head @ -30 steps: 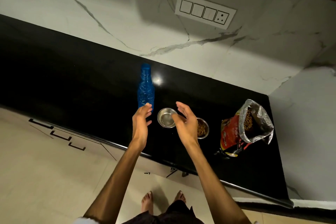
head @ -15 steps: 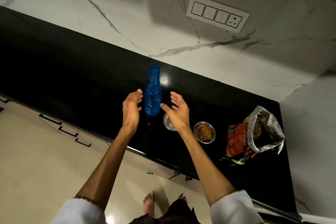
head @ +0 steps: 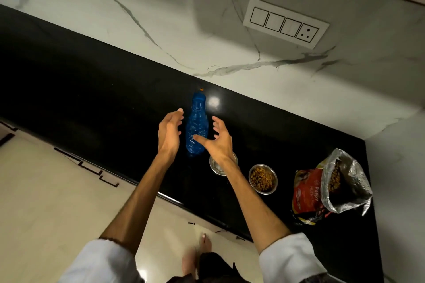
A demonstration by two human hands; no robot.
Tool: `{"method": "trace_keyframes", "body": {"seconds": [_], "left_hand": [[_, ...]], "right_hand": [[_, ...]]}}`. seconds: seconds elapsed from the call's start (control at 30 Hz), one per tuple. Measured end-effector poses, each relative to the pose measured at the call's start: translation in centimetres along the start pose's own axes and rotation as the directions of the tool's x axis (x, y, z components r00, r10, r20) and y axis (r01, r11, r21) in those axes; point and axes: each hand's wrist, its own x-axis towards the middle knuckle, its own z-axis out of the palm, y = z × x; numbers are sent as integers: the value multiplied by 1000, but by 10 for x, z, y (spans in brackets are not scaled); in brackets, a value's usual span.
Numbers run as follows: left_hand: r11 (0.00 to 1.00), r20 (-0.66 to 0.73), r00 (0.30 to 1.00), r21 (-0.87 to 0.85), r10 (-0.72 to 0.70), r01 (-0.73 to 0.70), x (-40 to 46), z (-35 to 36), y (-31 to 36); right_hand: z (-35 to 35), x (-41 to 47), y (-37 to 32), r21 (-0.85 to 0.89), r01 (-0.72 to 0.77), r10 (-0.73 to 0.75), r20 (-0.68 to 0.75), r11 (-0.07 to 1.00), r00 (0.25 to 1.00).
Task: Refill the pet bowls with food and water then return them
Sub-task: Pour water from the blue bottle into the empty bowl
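Blue bottle (head: 196, 126) stands between both open hands.

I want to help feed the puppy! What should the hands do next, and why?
Probably close both hands on the blue bottle. The left hand and right hand are open on either side of it, one bowl already holds kibble, and the other bowl looks unfilled.

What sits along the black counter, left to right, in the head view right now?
Blue bottle → empty steel bowl, partly under the right wrist → bowl of kibble → open puppy food bag.
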Motion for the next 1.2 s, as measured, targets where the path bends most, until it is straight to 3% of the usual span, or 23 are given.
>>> {"method": "trace_keyframes", "body": {"seconds": [0.63,1.2], "left_hand": [[992,34,998,109,53,-56,24,19,-22],[982,89,992,157,90,-103,20,17,-19]], "right_hand": [[23,43,26,-40,73,-62,224,997,973],[42,46,30,28,19,-23,162,999,986]]}}
